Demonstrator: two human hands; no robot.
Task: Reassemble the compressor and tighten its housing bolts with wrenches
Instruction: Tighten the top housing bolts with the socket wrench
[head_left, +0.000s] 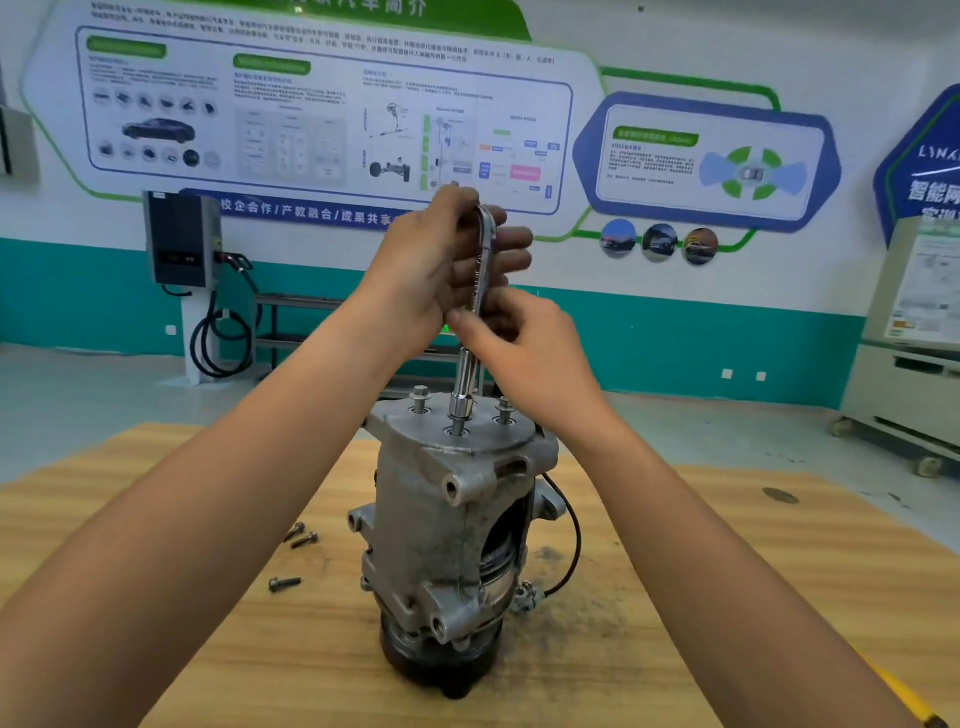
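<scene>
Left hand is wrapped round the top of the wrench. Right hand pinches the shaft lower down, thumb in front. Both are grasping the tool, neither is free.

Wrench stands near vertical, with the socket down on the centre bolt in the end plate of the compressor. Compressor is upright on its pulley end, mid table, at 6 o'clock from the hands.

Left bolt is at 9 o'clock of the socket and right bolt at 3 o'clock. Both sit proud of the plate. Looks like the run-down stage, not final torque.

How I'd do it:
- Keep the shaft plumb over the bolt and the socket fully seated.
- Lower hand only guides, upper hand does the spinning.
- Nothing is bracing the housing, so once the bolt bites, hold the body or it may turn on the table.
- Snug all bolts evenly in a cross pattern, then do the final pull.

Loose bolts lie on the table at 9 o'clock of the compressor, probably for other holes. Cable loops out at 3 o'clock and should be kept off the work.
</scene>
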